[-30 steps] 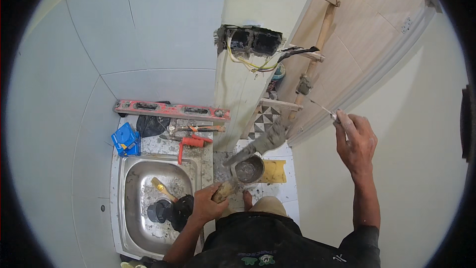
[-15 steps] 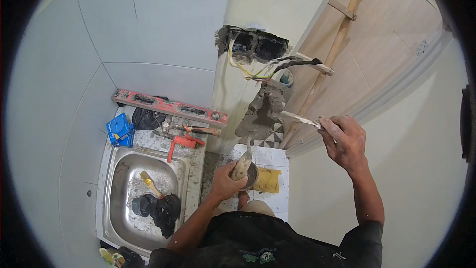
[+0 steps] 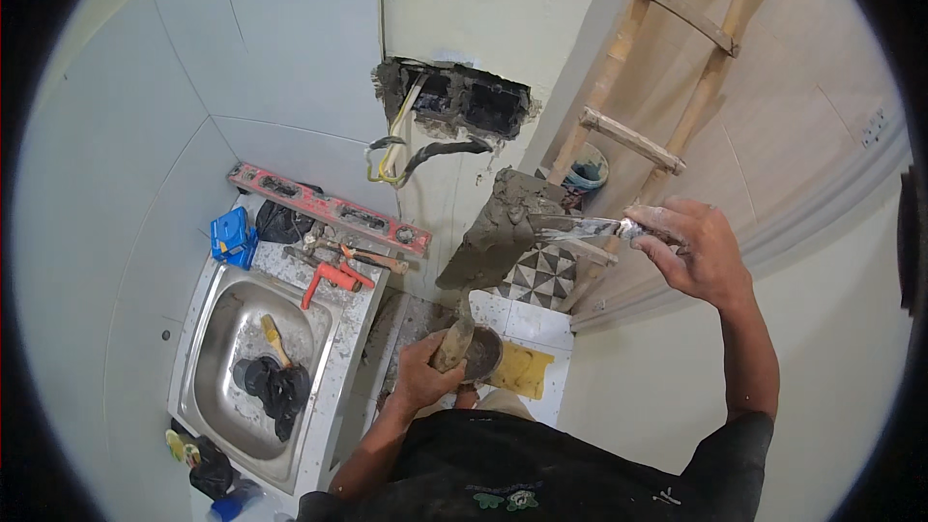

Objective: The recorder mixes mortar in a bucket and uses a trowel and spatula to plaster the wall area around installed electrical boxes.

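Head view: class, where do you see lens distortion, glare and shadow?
In the head view, the left wall shows bowed seams and the picture's corners fall to black; in the head view, pale sheen lies on the steel sink while the mortar looks matte; in the head view, soft shadow lies beside the wooden ladder.

Through the head-worn fisheye I look steeply down, near above the left hand (image 3: 425, 379) and right hand (image 3: 698, 249), facing the cream wall (image 3: 474, 5).

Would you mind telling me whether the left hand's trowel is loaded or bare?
The trowel is loaded: grey mortar is heaped toward its far end.
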Demonstrator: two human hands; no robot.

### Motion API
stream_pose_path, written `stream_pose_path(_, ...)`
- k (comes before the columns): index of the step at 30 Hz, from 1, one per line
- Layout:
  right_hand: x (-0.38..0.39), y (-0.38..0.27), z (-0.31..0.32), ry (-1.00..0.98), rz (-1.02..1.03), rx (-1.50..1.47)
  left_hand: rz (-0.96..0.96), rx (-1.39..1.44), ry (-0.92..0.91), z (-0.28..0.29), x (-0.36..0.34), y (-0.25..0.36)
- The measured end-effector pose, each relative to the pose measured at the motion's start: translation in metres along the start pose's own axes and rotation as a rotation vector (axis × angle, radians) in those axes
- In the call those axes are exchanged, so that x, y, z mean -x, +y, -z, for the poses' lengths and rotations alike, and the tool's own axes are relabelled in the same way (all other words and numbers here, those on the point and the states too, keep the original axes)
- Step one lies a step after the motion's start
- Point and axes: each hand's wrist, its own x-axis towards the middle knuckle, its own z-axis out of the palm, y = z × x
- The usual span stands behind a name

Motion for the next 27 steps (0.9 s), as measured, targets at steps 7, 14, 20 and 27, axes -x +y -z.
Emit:
stream_pose_path(7, -0.013, -0.006, 0.007, -0.109, -0.004, 0.247, -0.007, -0.165, 0.136, -0.01, 0.007, -0.007)
stream_pose_path(14, -0.025, -0.041, -0.008, 0.044, 0.077, 0.555, 0.017, -0.171, 0.147, 0.012, 0.008, -0.022)
stream_pose_path(20, -0.062, -0.066, 0.005, 0.074, 0.056, 0.631, 0.036, -0.042, 0.021, 0.041, 0.018, -0.041)
stream_pose_path(27, -0.152, -0.08, 0.04, -0.101, 0.185, 0.803, -0.041, -0.008, -0.076, 0.06, 0.023, -0.079)
